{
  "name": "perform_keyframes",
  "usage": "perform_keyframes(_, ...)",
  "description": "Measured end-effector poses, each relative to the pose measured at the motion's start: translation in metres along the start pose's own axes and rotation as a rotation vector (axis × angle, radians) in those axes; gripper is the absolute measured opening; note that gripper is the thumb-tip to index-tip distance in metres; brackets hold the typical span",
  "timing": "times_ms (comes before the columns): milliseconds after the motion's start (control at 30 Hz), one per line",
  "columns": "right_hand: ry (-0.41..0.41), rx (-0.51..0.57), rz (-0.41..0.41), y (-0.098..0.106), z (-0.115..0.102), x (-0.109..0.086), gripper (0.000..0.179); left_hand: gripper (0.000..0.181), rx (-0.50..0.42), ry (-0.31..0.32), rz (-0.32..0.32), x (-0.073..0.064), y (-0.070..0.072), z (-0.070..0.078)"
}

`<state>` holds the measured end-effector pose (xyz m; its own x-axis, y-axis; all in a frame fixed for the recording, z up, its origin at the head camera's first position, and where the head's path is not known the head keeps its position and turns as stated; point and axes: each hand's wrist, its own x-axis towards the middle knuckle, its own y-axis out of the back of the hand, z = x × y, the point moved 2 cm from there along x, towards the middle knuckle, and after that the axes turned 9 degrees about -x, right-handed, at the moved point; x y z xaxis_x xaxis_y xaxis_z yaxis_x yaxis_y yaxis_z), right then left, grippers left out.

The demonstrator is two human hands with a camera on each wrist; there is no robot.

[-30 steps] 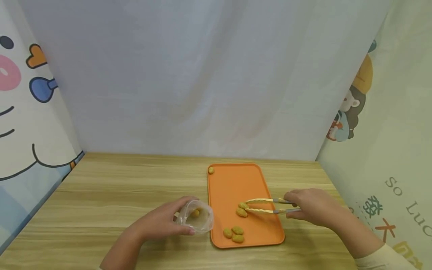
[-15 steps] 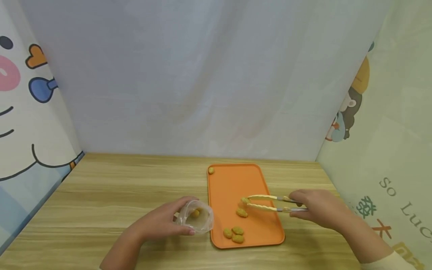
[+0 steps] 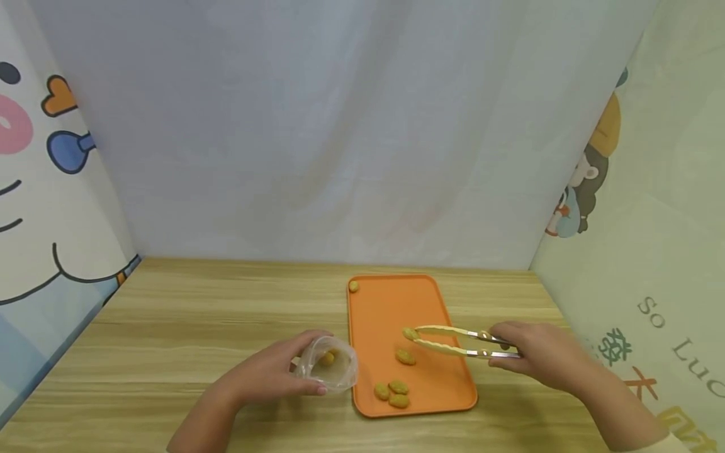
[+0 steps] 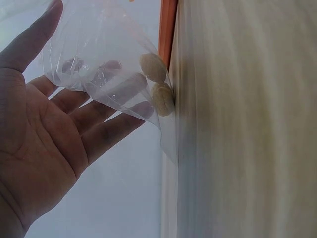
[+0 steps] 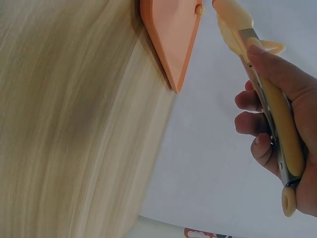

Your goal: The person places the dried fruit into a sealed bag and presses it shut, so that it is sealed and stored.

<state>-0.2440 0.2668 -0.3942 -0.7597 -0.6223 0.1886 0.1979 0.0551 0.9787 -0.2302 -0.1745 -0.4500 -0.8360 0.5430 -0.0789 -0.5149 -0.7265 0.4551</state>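
Note:
My left hand point(image 3: 272, 371) holds a clear plastic bag point(image 3: 344, 376) with its mouth spread, left of the orange tray point(image 3: 396, 308). In the left wrist view, two nut-like oval pieces point(image 4: 153, 68) lie low in the bag, and the fingers show through the film. On the right, my right hand point(image 3: 546, 352) grips a pair of food tongs point(image 3: 444, 347) with cream tips and metal arms. Between the tong tips sits one yellow-brown oval piece point(image 3: 410, 334), over the tray. Just nearer lies another oval piece point(image 3: 405, 357).
Three more oval pieces point(image 3: 399, 400) are grouped at the tray's near left corner. A single small piece point(image 3: 354, 286) lies in its far left corner. The wooden table point(image 3: 226, 296) ends at a pale curtain point(image 3: 283, 157), with printed cloths on both sides.
The tongs have moved slightly right and away from me, and the piece at their tips has separated from the one beside it. The left hand and bag have stayed in place.

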Motion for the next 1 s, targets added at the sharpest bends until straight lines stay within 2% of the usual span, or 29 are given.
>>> perform_keyframes(533, 0.014, 0.027, 0.041, 0.007, -0.012, -0.004, 0.027, 0.077, -0.003, 0.005, 0.003, -0.001, 0.0, 0.001)
perform_keyframes(1000, 0.126, 0.032, 0.194, 0.018, -0.033, 0.002, 0.03, 0.076, 0.022, -0.006, 0.024, 0.0, -0.001, 0.0)
